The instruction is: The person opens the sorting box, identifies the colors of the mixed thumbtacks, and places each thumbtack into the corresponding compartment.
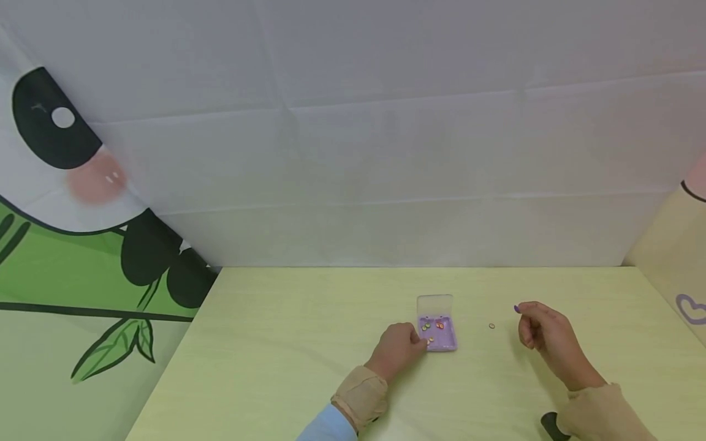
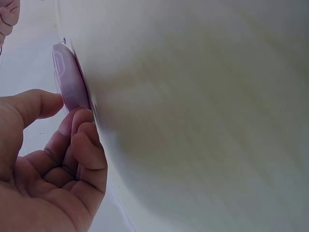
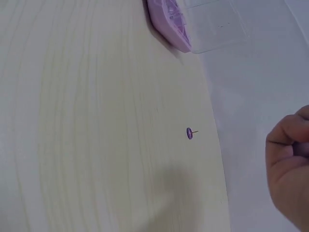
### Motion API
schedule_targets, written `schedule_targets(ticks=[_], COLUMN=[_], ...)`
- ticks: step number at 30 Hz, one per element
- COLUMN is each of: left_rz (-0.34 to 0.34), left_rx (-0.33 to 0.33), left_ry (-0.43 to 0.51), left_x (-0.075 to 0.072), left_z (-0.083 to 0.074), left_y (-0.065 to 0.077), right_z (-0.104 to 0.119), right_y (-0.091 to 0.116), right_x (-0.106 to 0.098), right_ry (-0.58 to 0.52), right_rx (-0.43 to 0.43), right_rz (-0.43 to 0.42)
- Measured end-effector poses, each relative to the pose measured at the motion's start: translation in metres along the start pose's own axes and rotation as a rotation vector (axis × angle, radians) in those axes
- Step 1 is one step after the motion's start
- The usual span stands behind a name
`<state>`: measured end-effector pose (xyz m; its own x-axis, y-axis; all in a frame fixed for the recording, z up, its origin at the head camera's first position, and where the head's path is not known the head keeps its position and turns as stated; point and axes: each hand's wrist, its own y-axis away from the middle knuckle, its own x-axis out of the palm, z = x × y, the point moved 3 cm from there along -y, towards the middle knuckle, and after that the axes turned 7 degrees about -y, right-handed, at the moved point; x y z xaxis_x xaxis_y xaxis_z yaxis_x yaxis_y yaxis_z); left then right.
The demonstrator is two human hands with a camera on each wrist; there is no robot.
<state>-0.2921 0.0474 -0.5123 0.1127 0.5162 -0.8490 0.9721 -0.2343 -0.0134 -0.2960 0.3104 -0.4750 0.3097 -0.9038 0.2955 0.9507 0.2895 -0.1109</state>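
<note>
A small purple box (image 1: 444,342) with a raised clear lid (image 1: 434,304) lies on the table, with several coloured thumbtacks (image 1: 439,325) inside. My left hand (image 1: 396,350) pinches the box at its near left side, thumb on one face and fingertips on the other, as the left wrist view shows. To the right of the box a single thumbtack (image 3: 189,133) rests head down, its pin pointing up. Beyond it my right hand (image 1: 551,340) is raised above the table. Its fingertips pinch a small purple thumbtack (image 1: 516,309), which the right wrist view does not show.
The pale wood-grain table (image 1: 265,349) ends at a white cloth backdrop (image 1: 353,159). A black object (image 1: 553,425) shows beside the right wrist. A printed cartoon sheet (image 1: 66,257) hangs at the left.
</note>
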Motion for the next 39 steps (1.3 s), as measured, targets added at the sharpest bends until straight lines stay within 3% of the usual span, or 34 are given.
schedule_targets(ticks=[10,18,22,28,39], left_rz=[0.006,0.004,0.008,0.004,0.007], left_rx=[-0.003,-0.009,-0.015,-0.004,-0.001], left_ry=[0.001,0.008,0.012,0.005,0.011], left_x=[-0.001,-0.001,-0.002,-0.003,-0.006], left_z=[0.0,0.0,-0.001,-0.001,-0.001], left_y=[0.0,0.001,0.001,0.005,0.011], right_z=[0.0,0.002,0.001,-0.003,-0.005], right_y=[-0.006,-0.006,-0.006,-0.002,0.0], right_x=[0.001,0.007,0.008,0.013,0.022], right_ry=[-0.259,-0.536,-0.618,-0.657,-0.581], right_rx=[-0.003,0.017,0.017,0.012,0.003], right_rz=[0.218,0.315,0.348,0.362,0.366])
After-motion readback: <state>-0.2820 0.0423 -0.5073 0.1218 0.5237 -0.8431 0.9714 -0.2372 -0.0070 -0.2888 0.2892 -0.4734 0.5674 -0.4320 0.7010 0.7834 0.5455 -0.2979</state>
